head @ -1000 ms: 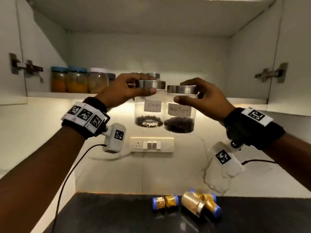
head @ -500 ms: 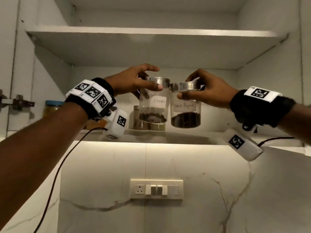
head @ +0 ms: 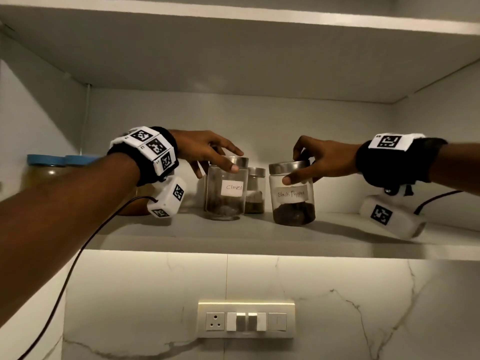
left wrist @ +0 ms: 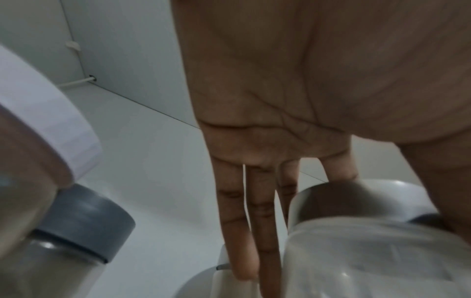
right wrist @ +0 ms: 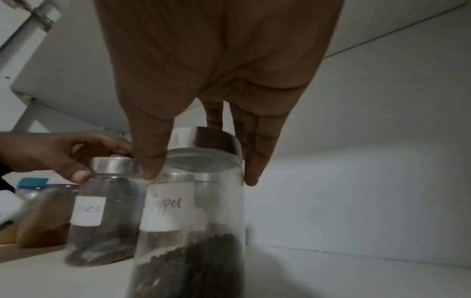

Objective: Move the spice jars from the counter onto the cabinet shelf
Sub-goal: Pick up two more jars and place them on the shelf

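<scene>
Two glass jars with steel lids stand on the lower cabinet shelf (head: 233, 237). The one labelled Cloves (head: 226, 196) is on the left, the one labelled Black Pepper (head: 292, 201) on the right, a hand's width apart. My left hand (head: 233, 159) holds the Cloves jar (left wrist: 369, 252) by its lid, thumb in front and fingers over the top. My right hand (head: 296, 167) grips the Black Pepper jar (right wrist: 193, 221) at the lid, thumb in front and fingers behind. Both jar bases look to be touching the shelf. The counter is out of view.
A smaller steel-lidded jar (head: 255, 190) stands behind, between the two. Blue-lidded jars (head: 44, 167) fill the shelf's left end, with a grey-lidded jar (left wrist: 84, 221) near my left wrist. The upper shelf (head: 233, 19) hangs above. A switch plate (head: 246, 320) is on the marble wall below.
Both hands have carried the jars forward into the cabinet and down onto the shelf. The jars, side by side in the air before, now stand apart.
</scene>
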`<action>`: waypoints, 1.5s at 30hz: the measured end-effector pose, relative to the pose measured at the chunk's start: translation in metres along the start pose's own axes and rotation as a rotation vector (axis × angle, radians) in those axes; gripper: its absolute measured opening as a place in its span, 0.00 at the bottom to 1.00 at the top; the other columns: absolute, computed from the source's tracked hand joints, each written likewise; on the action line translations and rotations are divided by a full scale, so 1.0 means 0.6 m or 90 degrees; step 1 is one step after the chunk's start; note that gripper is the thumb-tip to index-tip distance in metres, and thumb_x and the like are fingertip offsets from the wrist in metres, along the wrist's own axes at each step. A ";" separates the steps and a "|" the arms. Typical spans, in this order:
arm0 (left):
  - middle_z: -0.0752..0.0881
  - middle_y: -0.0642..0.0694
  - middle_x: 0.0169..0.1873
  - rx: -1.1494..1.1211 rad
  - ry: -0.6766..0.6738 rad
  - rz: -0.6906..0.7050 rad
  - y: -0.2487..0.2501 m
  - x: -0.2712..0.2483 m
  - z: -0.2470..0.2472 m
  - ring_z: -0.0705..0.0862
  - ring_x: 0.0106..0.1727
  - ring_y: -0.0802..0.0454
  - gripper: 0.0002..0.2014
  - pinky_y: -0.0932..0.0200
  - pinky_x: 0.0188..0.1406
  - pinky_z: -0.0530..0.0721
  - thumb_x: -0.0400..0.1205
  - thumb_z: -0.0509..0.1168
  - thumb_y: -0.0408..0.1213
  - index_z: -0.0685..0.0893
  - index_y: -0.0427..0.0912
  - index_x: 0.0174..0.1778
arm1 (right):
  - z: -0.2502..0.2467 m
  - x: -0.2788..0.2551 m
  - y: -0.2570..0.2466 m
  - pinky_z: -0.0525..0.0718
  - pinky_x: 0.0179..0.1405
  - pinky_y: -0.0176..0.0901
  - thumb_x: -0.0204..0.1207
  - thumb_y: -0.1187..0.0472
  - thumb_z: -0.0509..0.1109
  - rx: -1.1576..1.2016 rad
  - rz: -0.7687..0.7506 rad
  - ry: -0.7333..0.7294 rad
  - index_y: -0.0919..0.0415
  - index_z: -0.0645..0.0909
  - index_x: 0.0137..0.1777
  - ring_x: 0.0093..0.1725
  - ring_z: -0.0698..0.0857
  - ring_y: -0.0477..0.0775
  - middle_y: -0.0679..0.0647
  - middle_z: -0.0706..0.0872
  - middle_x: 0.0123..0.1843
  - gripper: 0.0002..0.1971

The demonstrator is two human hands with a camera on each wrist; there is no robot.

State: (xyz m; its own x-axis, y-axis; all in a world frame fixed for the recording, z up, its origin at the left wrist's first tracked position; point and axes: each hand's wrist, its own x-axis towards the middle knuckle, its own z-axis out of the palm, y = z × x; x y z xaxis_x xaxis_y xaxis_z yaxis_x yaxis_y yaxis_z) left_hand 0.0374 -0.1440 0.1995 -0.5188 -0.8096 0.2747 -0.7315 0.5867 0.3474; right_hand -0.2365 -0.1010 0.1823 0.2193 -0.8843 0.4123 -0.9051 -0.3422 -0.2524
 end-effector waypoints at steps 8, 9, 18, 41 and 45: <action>0.80 0.52 0.66 0.029 0.016 -0.002 -0.052 0.022 0.006 0.85 0.58 0.49 0.31 0.54 0.42 0.88 0.71 0.75 0.54 0.76 0.63 0.71 | 0.010 0.058 0.045 0.89 0.50 0.45 0.67 0.47 0.79 0.015 0.041 -0.028 0.53 0.75 0.61 0.51 0.90 0.56 0.51 0.81 0.63 0.25; 0.80 0.52 0.66 0.034 0.021 -0.006 -0.055 0.023 0.007 0.85 0.59 0.49 0.28 0.54 0.43 0.88 0.74 0.74 0.52 0.76 0.61 0.71 | 0.013 0.064 0.049 0.89 0.49 0.44 0.68 0.48 0.78 0.018 0.045 -0.025 0.53 0.75 0.62 0.50 0.90 0.56 0.50 0.81 0.63 0.25; 0.77 0.46 0.69 -0.073 -0.013 -0.113 -0.056 0.037 0.013 0.81 0.65 0.38 0.22 0.34 0.59 0.84 0.83 0.66 0.34 0.73 0.56 0.71 | 0.032 0.123 0.074 0.86 0.47 0.41 0.69 0.48 0.78 -0.075 0.060 -0.003 0.53 0.76 0.63 0.44 0.90 0.52 0.52 0.81 0.66 0.25; 0.61 0.45 0.81 -0.020 0.076 -0.174 0.015 -0.008 -0.001 0.72 0.74 0.39 0.41 0.48 0.41 0.86 0.78 0.72 0.41 0.56 0.56 0.83 | -0.026 0.064 0.024 0.81 0.58 0.47 0.78 0.57 0.71 -0.058 0.010 0.107 0.56 0.74 0.71 0.53 0.86 0.58 0.54 0.77 0.72 0.22; 0.72 0.45 0.74 0.048 0.159 -0.092 0.058 -0.057 -0.004 0.77 0.67 0.45 0.32 0.46 0.54 0.84 0.78 0.71 0.47 0.67 0.53 0.78 | -0.030 -0.003 0.000 0.84 0.61 0.52 0.78 0.63 0.71 0.105 -0.021 0.156 0.58 0.80 0.63 0.56 0.86 0.59 0.55 0.80 0.66 0.14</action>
State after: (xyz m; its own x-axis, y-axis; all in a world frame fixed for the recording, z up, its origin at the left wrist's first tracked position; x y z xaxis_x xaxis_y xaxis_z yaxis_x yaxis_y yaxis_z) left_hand 0.0309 -0.0958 0.2042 -0.2888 -0.8487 0.4431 -0.8252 0.4553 0.3343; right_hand -0.2436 -0.0940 0.1976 0.1345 -0.7756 0.6167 -0.8230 -0.4340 -0.3665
